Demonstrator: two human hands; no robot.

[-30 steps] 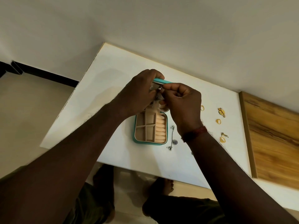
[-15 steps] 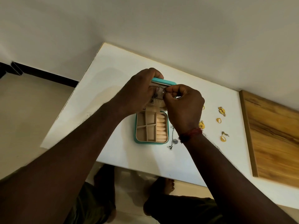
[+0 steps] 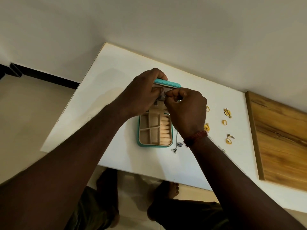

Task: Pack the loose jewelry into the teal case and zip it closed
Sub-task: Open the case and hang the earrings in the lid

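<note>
Teal case (image 3: 138,130) lies open near the middle of the white table (image 3: 108,90), with the base flat and the lid (image 3: 167,84) standing upright at the far side. The base compartments and ring rolls (image 3: 165,130) appear empty.

Left hand (image 3: 142,95): fingers curled over the lid's top edge, holding it steady.
Right hand (image 3: 186,110): fingers curled tight, fingertips pinching a small silver piece (image 3: 163,97) against the lid's inner face. It is probably an earring being hooked onto the lid panel, but it is too small to confirm.

Loose on the table:
- A silver chain (image 3: 178,144) lies just beside the case's right edge.
- A gold flower earring (image 3: 206,127) lies near the right wrist.
- Further right lie a gold ring (image 3: 224,122), a second flower earring (image 3: 227,112) and a gold drop piece (image 3: 229,139).
- A wooden board (image 3: 279,138) sits at the table's right end.

Step in hand: fixing the silver piece into the lid. Judged early in the task, since most pieces are unpacked and zipping has not begun.

Next move calls for:
- seating the piece fully, then easing the pinch off without tugging it loose;
- keeping the lid braced meanwhile;
- fine fingertip pinches to lift the flat gold pieces off the smooth table.

Writing: no brand, label or text readable anywhere.
</note>
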